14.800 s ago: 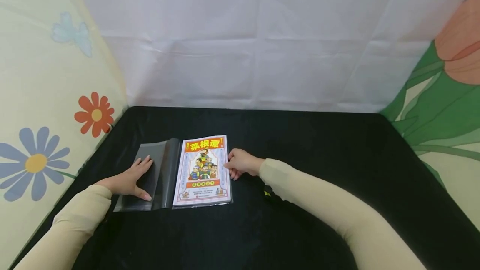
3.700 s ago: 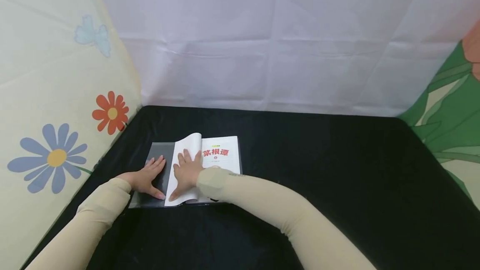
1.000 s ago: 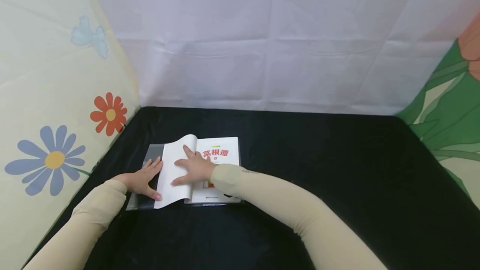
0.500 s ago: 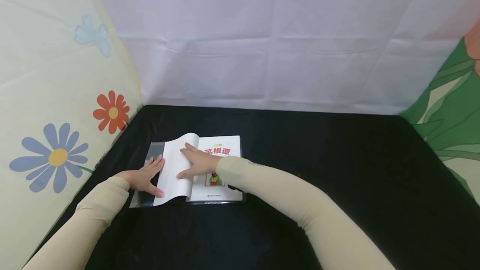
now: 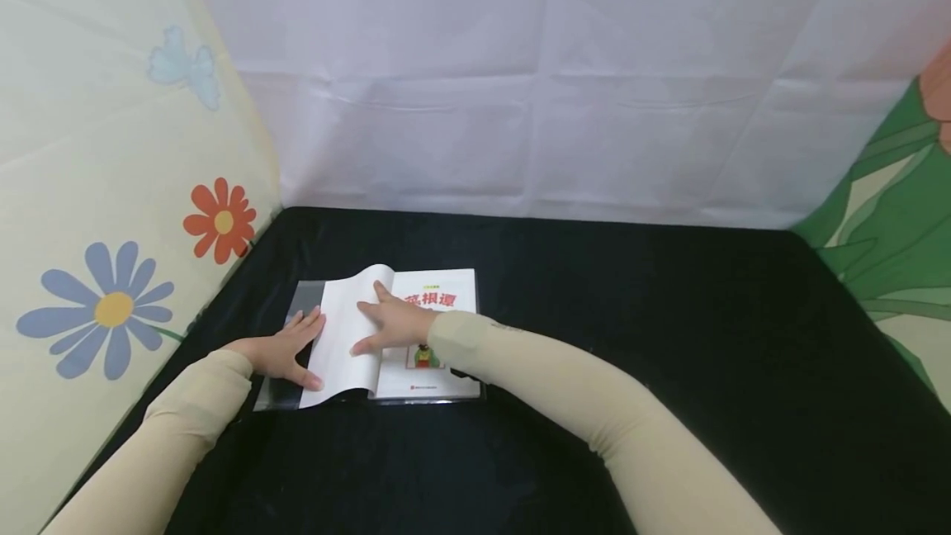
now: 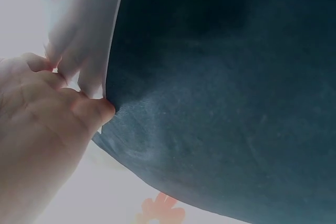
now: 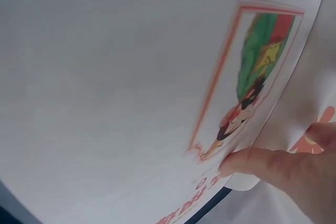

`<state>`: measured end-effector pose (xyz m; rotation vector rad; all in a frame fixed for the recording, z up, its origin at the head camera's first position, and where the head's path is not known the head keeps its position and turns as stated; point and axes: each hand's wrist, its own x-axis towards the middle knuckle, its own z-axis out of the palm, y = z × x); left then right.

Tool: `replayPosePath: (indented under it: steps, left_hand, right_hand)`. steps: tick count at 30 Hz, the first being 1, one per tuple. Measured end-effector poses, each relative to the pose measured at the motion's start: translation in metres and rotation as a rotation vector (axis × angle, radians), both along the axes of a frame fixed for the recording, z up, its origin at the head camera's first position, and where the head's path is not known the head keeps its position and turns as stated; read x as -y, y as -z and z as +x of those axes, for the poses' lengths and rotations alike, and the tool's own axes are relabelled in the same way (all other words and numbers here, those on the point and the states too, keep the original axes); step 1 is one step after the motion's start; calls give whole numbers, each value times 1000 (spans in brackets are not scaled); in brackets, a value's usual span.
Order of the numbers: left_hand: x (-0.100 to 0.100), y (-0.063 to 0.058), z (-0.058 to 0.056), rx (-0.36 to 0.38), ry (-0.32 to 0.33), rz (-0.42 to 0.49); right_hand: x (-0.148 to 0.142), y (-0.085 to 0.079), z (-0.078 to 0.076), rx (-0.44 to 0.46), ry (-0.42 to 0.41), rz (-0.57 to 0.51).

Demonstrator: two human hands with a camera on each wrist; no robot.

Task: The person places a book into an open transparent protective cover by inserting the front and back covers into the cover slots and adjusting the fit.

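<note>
An open book [image 5: 456, 382] lies in a clear plastic book cover [image 5: 308, 294] at the left of the table. Its turned white leaf [image 5: 338, 357] curves up at the spine and lies over the plastic flap. My left hand [image 5: 279, 353] rests spread on the flap, its fingertips at the leaf's outer edge. My right hand [image 5: 395, 324] rests on the turned leaf near the spine, thumb and fingers spread, and hides part of the title page. In the right wrist view, the printed picture [image 7: 260, 61] on that page lies beside my thumb.
Black cloth [image 5: 631, 337] covers the table, reaching far to the right of the book. A white sheet [image 5: 446, 130] hangs behind it. Flower-patterned fabric [image 5: 59, 172] stands close on the left, and more [image 5: 891, 213] on the right.
At first the book lay closed with its colourful front showing; now its front is turned left onto the flap. My right hand has shifted from the leaf's outer part towards the spine.
</note>
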<state>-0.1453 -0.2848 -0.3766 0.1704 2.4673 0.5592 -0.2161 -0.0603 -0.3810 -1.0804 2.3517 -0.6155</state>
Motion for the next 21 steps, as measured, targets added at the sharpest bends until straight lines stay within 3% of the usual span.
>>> replayPosePath:
  steps: [11,17,21]
  left_hand:
    - [1,1,3,-14,3,25]
    - [-2,1,4,-33,-2,-15]
    - [-6,-1,3,-37,3,-50]
  right_hand:
    - [9,2,8,-36,57,85]
    - [18,6,17,-83,124,179]
    - [17,7,17,-73,126,178]
